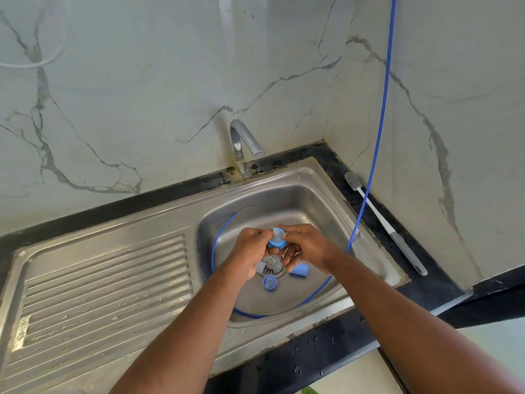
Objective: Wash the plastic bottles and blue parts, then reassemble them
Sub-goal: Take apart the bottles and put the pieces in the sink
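Note:
Over the steel sink basin [301,203], both hands meet on a blue ring-shaped part [277,238]. My left hand [250,251] pinches its left side and my right hand [306,248] pinches its right side. A clear plastic piece [271,263] shows just below, between the hands and above the drain. A small blue cap [270,281] lies open side up on the basin floor. A blue cylindrical cap [299,270] lies on its side under my right hand.
A thin blue hose [380,123] hangs down the right wall and loops around the basin floor. The chrome tap [241,143] stands behind the sink. A grey bottle brush [383,220] lies on the dark counter at right. The ribbed drainboard [99,294] spreads to the left.

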